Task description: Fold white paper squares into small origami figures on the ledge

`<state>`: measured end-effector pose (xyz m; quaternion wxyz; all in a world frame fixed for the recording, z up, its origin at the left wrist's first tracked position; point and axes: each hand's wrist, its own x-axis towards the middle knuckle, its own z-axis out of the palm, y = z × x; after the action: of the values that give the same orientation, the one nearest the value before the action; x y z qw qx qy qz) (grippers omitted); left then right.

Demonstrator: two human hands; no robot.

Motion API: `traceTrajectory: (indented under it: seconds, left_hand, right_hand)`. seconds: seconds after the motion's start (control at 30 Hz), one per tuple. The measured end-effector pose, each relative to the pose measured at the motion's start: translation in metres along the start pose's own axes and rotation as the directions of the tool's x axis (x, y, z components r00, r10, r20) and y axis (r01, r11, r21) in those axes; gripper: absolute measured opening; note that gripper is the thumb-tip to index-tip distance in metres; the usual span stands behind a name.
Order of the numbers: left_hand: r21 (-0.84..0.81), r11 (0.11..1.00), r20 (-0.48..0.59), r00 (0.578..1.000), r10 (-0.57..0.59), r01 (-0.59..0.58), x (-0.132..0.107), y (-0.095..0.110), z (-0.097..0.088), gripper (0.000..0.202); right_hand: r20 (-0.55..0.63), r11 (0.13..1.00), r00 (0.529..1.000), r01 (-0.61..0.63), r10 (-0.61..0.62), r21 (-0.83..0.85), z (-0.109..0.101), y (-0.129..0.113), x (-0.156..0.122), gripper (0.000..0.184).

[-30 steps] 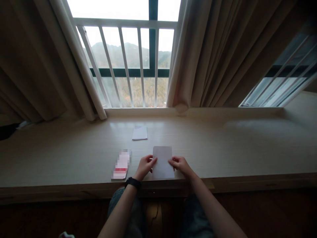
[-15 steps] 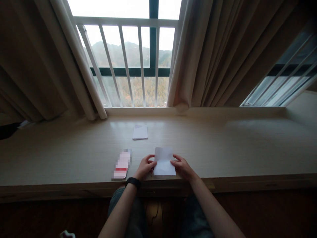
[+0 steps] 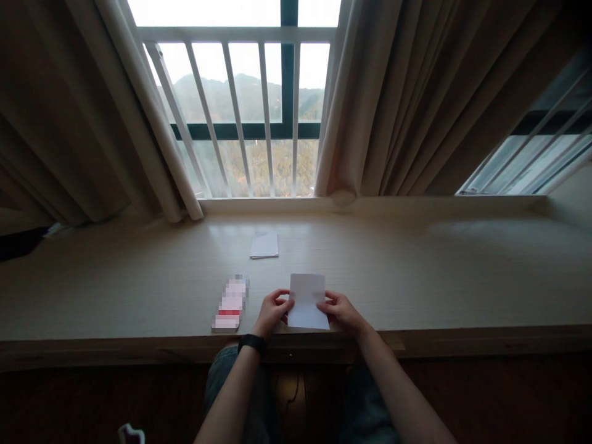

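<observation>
A white sheet of paper (image 3: 307, 300) lies at the front of a long pale wooden sill (image 3: 416, 271), close to its near edge. My left hand (image 3: 272, 311), with a dark band on its wrist, pinches the sheet's left edge. Pinching the right edge is my right hand (image 3: 341, 310). The fingers of both hands are closed on the paper. A faint crease runs across the sheet's middle.
A smaller folded white paper (image 3: 264, 245) lies farther back on the sill. A narrow pack with a red stripe (image 3: 230, 304) sits left of my left hand. Beige curtains (image 3: 407, 98) hang on both sides of a barred window (image 3: 252, 111). My knees are below the sill.
The sheet has become shorter from front to back and now shows a crease. Both hands stayed at its sides. The view shifted slightly.
</observation>
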<state>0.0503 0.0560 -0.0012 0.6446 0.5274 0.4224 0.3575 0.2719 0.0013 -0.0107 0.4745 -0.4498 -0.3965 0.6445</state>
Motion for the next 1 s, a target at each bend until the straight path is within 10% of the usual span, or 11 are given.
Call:
traceTrajectory:
  seconds: [1.0]
  left_hand:
    - [0.033,0.999,0.022,1.000,-0.021,0.020,-0.003,0.009,-0.002,0.030]
  right_hand:
    - [-0.092,0.999,0.996,-0.001,-0.002,-0.034,0.003,-0.001,-0.002,0.017]
